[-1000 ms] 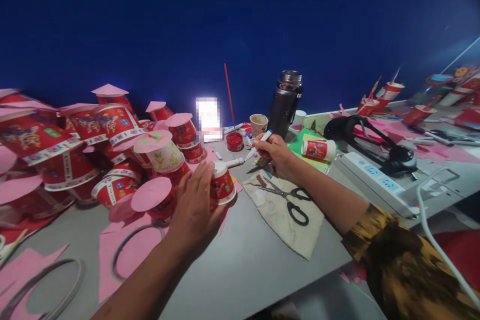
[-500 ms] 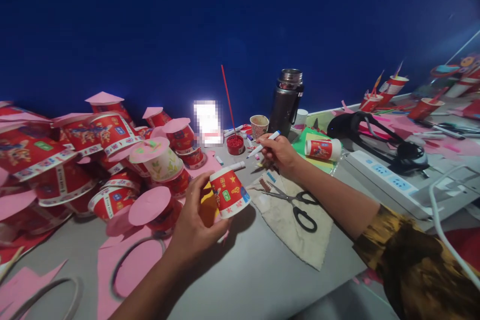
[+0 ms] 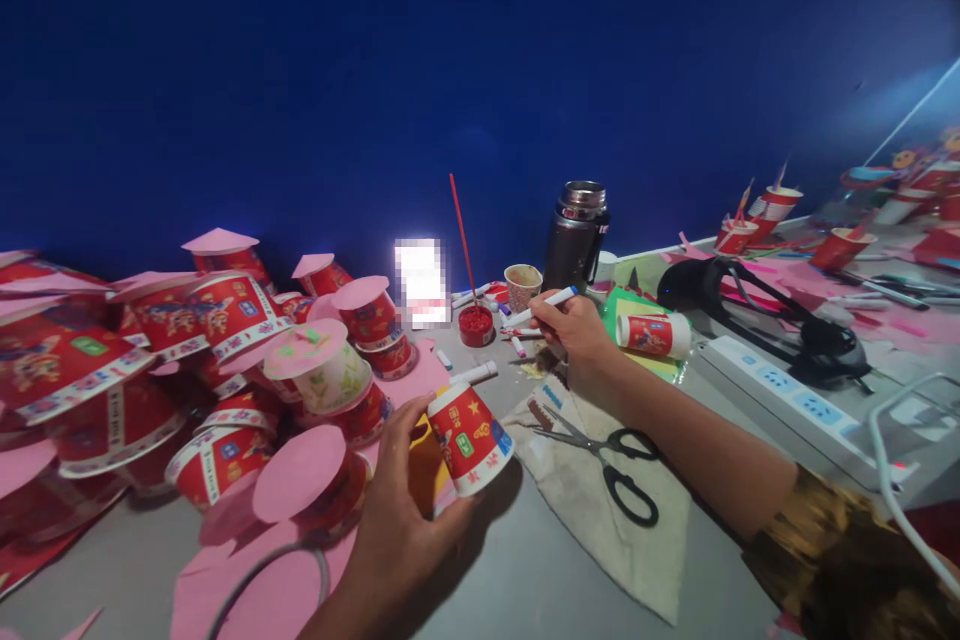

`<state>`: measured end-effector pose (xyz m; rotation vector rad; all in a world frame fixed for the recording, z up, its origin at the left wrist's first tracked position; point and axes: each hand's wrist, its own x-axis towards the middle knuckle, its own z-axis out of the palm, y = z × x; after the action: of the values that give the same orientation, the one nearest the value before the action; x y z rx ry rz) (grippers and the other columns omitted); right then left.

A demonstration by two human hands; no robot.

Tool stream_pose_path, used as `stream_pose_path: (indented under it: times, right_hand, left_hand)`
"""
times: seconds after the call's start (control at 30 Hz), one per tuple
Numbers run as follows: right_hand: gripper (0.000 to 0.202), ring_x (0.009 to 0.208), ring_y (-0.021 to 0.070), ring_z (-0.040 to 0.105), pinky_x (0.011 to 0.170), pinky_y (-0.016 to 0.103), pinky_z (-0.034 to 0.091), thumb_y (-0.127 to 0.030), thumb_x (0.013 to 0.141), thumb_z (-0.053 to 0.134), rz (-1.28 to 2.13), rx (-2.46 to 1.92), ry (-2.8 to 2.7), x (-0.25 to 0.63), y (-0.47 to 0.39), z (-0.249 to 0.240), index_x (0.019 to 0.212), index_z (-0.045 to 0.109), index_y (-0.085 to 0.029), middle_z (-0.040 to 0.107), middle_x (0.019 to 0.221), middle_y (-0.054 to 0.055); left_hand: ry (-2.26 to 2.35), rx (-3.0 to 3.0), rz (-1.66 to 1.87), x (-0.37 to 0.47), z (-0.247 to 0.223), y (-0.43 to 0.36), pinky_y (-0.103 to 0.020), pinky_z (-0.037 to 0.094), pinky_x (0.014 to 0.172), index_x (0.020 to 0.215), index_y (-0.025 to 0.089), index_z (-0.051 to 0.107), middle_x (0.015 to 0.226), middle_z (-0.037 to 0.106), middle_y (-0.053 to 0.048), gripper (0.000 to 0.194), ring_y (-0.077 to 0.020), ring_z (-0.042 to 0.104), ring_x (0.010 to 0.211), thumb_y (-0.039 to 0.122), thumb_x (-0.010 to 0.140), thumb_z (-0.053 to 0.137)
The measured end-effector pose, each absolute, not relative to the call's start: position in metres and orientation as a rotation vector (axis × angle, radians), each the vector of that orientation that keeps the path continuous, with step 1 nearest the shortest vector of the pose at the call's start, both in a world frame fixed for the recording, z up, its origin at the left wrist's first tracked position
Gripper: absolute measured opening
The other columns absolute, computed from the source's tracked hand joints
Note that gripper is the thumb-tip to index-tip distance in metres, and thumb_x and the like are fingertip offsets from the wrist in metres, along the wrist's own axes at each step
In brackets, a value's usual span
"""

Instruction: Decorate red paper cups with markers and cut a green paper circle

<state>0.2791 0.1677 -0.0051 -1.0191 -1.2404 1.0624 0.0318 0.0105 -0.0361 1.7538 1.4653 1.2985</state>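
Tilted in my left hand [image 3: 412,510] is a red patterned paper cup [image 3: 469,438], with a yellow piece at its left side. My right hand [image 3: 574,330] pinches a white marker with a blue end [image 3: 551,300], held above the table behind the cup. Black-handled scissors [image 3: 634,490] lie on a beige cloth [image 3: 630,560] below my right forearm. A capped white marker [image 3: 474,373] rests just behind the cup. Beyond it stands a small tub of red material [image 3: 476,327] with a red stick in it.
Stacked red cups [image 3: 120,420] with pink paper discs fill the left side. A dark flask [image 3: 574,240] and a patterned cup [image 3: 523,287] stand at the back. A power strip [image 3: 787,395], black headgear [image 3: 750,315] and a lying red cup [image 3: 652,334] are on the right.
The whole view has tilted up, so most things appear lower. My left hand still holds the cup and my right hand still holds the marker, with little change in grip.
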Motion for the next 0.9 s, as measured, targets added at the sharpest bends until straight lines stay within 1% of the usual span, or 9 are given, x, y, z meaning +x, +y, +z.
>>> stream_pose_path:
  times: [0.1, 0.23, 0.3, 0.47, 0.53, 0.63, 0.7, 0.8, 0.9]
  right_hand:
    - [0.031, 0.051, 0.0108, 0.048, 0.049, 0.025, 0.034, -0.046, 0.074, 0.085, 1.002, -1.018, -1.356, 0.272, 0.171, 0.020, 0.071, 0.071, -0.019, 0.065, 0.058, -0.002]
    - [0.021, 0.058, 0.0121, 0.054, 0.055, 0.025, 0.036, -0.033, 0.071, 0.086, 1.008, -0.996, -1.465, 0.256, 0.180, 0.045, 0.065, 0.073, -0.018, 0.066, 0.059, -0.001]
    - [0.026, 0.056, 0.0114, 0.052, 0.053, 0.024, 0.035, -0.037, 0.071, 0.086, 1.032, -0.997, -1.447, 0.249, 0.184, 0.048, 0.062, 0.070, -0.018, 0.064, 0.057, -0.001]
    - [0.049, 0.044, 0.0067, 0.038, 0.042, 0.021, 0.026, -0.065, 0.071, 0.081, 1.202, -1.005, -1.287, 0.243, 0.169, 0.045, 0.072, 0.058, -0.021, 0.057, 0.056, -0.005]
    - [0.054, 0.043, 0.0049, 0.037, 0.041, 0.018, 0.027, -0.067, 0.067, 0.085, 1.330, -0.981, -1.220, 0.243, 0.151, 0.044, 0.074, 0.057, -0.021, 0.057, 0.058, -0.006]
    - [0.055, 0.043, 0.0024, 0.035, 0.041, 0.015, 0.030, -0.058, 0.061, 0.095, 1.536, -0.902, -1.021, 0.242, 0.121, 0.040, 0.074, 0.057, -0.020, 0.056, 0.058, -0.007]
    - [0.051, 0.043, 0.0031, 0.036, 0.041, 0.016, 0.030, -0.053, 0.063, 0.096, 1.509, -0.865, -0.980, 0.242, 0.104, 0.033, 0.072, 0.057, -0.020, 0.054, 0.055, -0.008]
    - [0.040, 0.046, 0.0063, 0.041, 0.043, 0.018, 0.030, -0.047, 0.072, 0.092, 1.367, -0.832, -1.045, 0.246, 0.088, 0.021, 0.073, 0.062, -0.020, 0.052, 0.052, -0.007]
    - [0.029, 0.049, 0.0092, 0.048, 0.044, 0.020, 0.034, -0.045, 0.080, 0.087, 1.283, -0.857, -1.147, 0.253, 0.078, 0.016, 0.083, 0.071, -0.020, 0.061, 0.059, -0.004]
  left_hand:
    - [1.542, 1.707, 1.333, 0.029, -0.041, 0.013, -0.060, 0.056, 0.110, 0.146, 0.026, 0.051, 0.147, 0.060, -0.014, 0.077, -0.0380, 0.067, 0.129, 0.031, 0.073, 0.077]
    - [1.588, 1.688, 1.305, 0.028, -0.042, 0.012, -0.063, 0.056, 0.109, 0.146, 0.027, 0.052, 0.148, 0.060, -0.015, 0.077, -0.0406, 0.066, 0.131, 0.036, 0.075, 0.080]
    - [1.563, 1.658, 1.329, 0.030, -0.040, 0.011, -0.061, 0.057, 0.108, 0.146, 0.028, 0.052, 0.146, 0.062, -0.014, 0.075, -0.0396, 0.066, 0.131, 0.037, 0.077, 0.080]
    - [1.520, 1.530, 1.350, 0.031, -0.033, 0.010, -0.056, 0.056, 0.111, 0.151, 0.030, 0.048, 0.148, 0.063, -0.013, 0.079, -0.0364, 0.066, 0.134, 0.034, 0.079, 0.078]
    - [1.484, 1.479, 1.313, 0.030, -0.030, 0.011, -0.055, 0.058, 0.109, 0.151, 0.030, 0.047, 0.148, 0.063, -0.014, 0.080, -0.0366, 0.066, 0.135, 0.036, 0.079, 0.079]
    - [1.412, 1.411, 1.295, 0.032, -0.023, 0.011, -0.051, 0.063, 0.101, 0.147, 0.030, 0.049, 0.148, 0.064, -0.014, 0.077, -0.0371, 0.068, 0.133, 0.039, 0.078, 0.081]
    - [1.412, 1.375, 1.304, 0.035, -0.017, 0.011, -0.051, 0.063, 0.101, 0.144, 0.029, 0.051, 0.148, 0.064, -0.015, 0.074, -0.0374, 0.067, 0.134, 0.037, 0.076, 0.081]
    - [1.332, 1.352, 1.285, 0.039, -0.010, 0.011, -0.052, 0.056, 0.112, 0.142, 0.028, 0.048, 0.150, 0.063, -0.015, 0.077, -0.0356, 0.064, 0.137, 0.028, 0.072, 0.081]
    - [1.272, 1.348, 1.281, 0.038, -0.007, 0.013, -0.052, 0.054, 0.114, 0.141, 0.027, 0.047, 0.150, 0.062, -0.015, 0.078, -0.0343, 0.064, 0.138, 0.025, 0.070, 0.081]
